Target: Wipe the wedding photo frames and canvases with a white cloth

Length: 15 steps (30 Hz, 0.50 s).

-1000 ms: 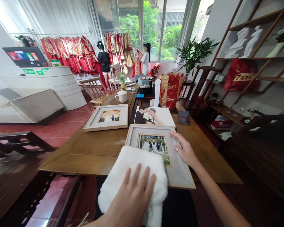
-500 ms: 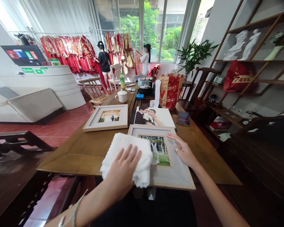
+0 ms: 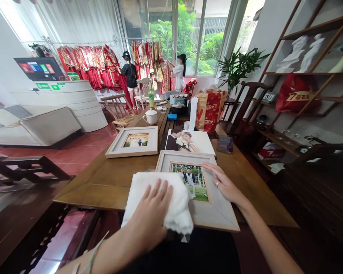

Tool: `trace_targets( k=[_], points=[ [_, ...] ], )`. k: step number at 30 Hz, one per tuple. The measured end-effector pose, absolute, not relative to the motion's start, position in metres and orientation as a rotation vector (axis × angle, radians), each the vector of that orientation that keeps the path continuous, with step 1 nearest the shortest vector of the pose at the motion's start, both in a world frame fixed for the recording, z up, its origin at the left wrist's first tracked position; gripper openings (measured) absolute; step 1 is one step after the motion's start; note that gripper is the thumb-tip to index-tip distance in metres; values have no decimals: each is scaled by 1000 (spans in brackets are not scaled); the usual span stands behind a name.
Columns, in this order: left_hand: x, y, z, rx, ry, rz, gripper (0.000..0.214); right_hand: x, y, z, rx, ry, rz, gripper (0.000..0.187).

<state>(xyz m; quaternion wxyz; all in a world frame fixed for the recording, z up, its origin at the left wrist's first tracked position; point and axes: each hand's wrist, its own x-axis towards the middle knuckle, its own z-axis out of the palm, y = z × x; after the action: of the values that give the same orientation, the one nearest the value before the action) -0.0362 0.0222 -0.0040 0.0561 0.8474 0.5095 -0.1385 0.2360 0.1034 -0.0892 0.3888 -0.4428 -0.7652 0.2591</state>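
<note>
A folded white towel (image 3: 137,186) lies under my left hand (image 3: 151,209), covering the lower left of a pale wooden picture frame (image 3: 193,217). The fingers of that hand stretch over the towel and press it down; part of the towel hangs past the table's near edge. On the frame's right border rests my right hand (image 3: 227,186), fingers laid flat and a ring on one. Inside the frame is a photo (image 3: 200,186) of two people outdoors, partly hidden by the towel. Behind it lie a large photo print (image 3: 204,142) and a second framed photo (image 3: 112,146).
The wooden table (image 3: 103,186) also bears a white teapot (image 3: 150,116), a green bottle (image 3: 151,99), a blue box (image 3: 172,117) and a red paper bag (image 3: 210,110). Two people stand by racks of red garments (image 3: 94,68). Wooden shelves (image 3: 311,74) stand right.
My left hand and the towel have slid towards me and slightly right over the frame, uncovering more of the photo. My right hand stays on the border. The view has shifted slightly left.
</note>
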Motion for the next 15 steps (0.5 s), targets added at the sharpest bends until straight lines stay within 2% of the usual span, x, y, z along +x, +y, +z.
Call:
trace_targets(
  k=[6,10,15],
  points=[
    [-13,74,-21,2696,1816,-170,82,236,104,-91,-1106,-1948,650,63],
    [-4,53,-12,2697,1822,-382,68,234,104,-92,-1114,-1919,643,62],
    [-21,-5,2,2629,1440,-681,74,233,103,-91,-1132,-1920,646,60]
  ],
)
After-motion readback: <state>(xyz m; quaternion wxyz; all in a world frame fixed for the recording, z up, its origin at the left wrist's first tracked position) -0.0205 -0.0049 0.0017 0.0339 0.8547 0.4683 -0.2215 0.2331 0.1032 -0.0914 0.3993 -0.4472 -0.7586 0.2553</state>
